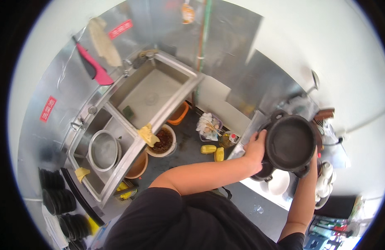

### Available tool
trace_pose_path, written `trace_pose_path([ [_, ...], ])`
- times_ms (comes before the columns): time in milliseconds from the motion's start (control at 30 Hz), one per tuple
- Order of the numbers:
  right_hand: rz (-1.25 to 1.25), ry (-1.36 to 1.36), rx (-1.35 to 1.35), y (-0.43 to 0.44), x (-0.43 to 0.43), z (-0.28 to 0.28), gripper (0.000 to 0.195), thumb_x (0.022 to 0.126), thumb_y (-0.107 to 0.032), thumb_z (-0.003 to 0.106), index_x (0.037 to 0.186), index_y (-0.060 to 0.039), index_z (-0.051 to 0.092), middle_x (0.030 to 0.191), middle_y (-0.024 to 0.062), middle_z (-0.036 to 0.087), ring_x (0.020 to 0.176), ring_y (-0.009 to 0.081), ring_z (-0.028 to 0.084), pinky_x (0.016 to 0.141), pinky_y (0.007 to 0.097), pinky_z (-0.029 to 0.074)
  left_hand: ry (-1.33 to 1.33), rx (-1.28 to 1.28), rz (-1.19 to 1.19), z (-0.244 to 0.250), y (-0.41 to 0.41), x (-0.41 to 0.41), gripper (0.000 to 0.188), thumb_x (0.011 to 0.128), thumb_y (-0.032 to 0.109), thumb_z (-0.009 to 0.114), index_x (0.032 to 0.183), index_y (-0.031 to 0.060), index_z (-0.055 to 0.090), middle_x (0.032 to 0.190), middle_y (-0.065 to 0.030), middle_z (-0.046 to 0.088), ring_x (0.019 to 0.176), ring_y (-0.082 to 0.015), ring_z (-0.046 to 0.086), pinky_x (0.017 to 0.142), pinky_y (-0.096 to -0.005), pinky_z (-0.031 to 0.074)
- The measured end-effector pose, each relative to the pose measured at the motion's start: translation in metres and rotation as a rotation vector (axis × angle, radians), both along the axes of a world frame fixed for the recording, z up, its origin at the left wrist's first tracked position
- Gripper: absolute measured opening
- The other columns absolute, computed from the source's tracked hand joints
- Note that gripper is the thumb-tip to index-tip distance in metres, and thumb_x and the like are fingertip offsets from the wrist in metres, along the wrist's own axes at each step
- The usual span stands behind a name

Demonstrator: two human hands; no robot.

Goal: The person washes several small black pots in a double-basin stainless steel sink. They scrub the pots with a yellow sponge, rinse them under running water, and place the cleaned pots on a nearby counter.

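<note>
Black round pots with small side handles [291, 143] are raised over the counter at the right, apparently stacked. My left hand [256, 151] grips them at the left side, its fingers partly behind the rim. My right hand [313, 159] is mostly hidden by the pot at the lower right, where it seems to support the rim. Below the stack, another dark pot [261, 175] shows in part; whether it rests on the counter I cannot tell. Beside it stands a white bowl [279, 182] on the counter.
At the left is a steel double sink [153, 79], with metal basins [103, 150] in the smaller compartment. Buckets [162, 142], an oil bottle [227, 139] and a basket of waste [208, 126] are on the floor. White crockery [325, 184] stands at the far right, stacked black pans [58, 200] lower left.
</note>
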State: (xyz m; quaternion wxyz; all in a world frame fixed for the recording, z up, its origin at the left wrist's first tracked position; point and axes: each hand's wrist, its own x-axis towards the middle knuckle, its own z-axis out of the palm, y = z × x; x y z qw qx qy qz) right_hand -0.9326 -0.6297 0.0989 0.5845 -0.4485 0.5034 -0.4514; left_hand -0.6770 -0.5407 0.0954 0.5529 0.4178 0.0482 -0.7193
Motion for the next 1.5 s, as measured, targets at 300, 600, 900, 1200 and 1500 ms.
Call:
trace_pose_path([
  [300, 0.272, -0.158, 0.178, -0.101, 0.337, -0.098, 0.054, 0.098, -0.047, 0.046, 0.125, -0.0027, 0.06, 0.12, 0.0092, 0.065, 0.108, 0.0199, 0.061, 0.098, 0.0345, 0.045, -0.016, 0.028, 0.21, -0.045, -0.006, 0.29, 0.037, 0.095, 0.046, 0.045, 0.118, 0.0203, 0.056, 0.117, -0.0054, 0.06, 0.108, -0.0238, 0.058, 0.084, -0.0497, 0.05],
  [600, 0.553, 0.06, 0.509, -0.135, 0.615, -0.161, 0.053, 0.093, -0.052, 0.045, 0.118, -0.0087, 0.062, 0.106, 0.0076, 0.065, 0.104, 0.0231, 0.06, 0.093, 0.0397, 0.048, 0.055, 0.141, 0.351, -0.115, -0.019, 0.485, 0.064, 0.088, 0.065, 0.046, 0.134, 0.0199, 0.048, 0.14, -0.0083, 0.045, 0.129, -0.0339, 0.041, 0.103, -0.0583, 0.034],
  [900, 0.775, 0.228, 0.502, -0.227, 0.779, -0.28, 0.045, 0.089, -0.035, 0.052, 0.113, 0.0024, 0.059, 0.106, 0.015, 0.061, 0.099, 0.028, 0.058, 0.084, 0.0414, 0.048, 0.257, 0.277, 0.496, -0.234, -0.095, 0.584, 0.047, 0.093, 0.05, 0.047, 0.126, 0.0174, 0.053, 0.133, -0.0096, 0.049, 0.124, -0.032, 0.044, 0.092, -0.0591, 0.043],
  [1200, 0.982, 0.589, 0.309, -0.266, 0.875, -0.354, 0.037, 0.088, -0.023, 0.054, 0.109, 0.0041, 0.066, 0.104, 0.0153, 0.067, 0.095, 0.026, 0.063, 0.084, 0.0364, 0.049, 0.422, 0.24, 0.832, -0.369, -0.134, 0.592, 0.051, 0.095, 0.048, 0.047, 0.133, 0.0135, 0.047, 0.132, -0.0144, 0.047, 0.123, -0.0362, 0.045, 0.096, -0.0585, 0.047],
  [1500, 1.24, 1.08, -0.03, -0.312, 0.967, -0.41, 0.042, 0.084, -0.026, 0.06, 0.101, 0.0122, 0.066, 0.1, 0.0229, 0.069, 0.095, 0.0318, 0.067, 0.077, 0.0403, 0.051, 0.446, 0.507, 0.609, -0.39, -0.163, 0.608, 0.057, 0.099, 0.048, 0.042, 0.14, 0.0077, 0.04, 0.139, -0.0174, 0.044, 0.124, -0.0366, 0.046, 0.095, -0.056, 0.049],
])
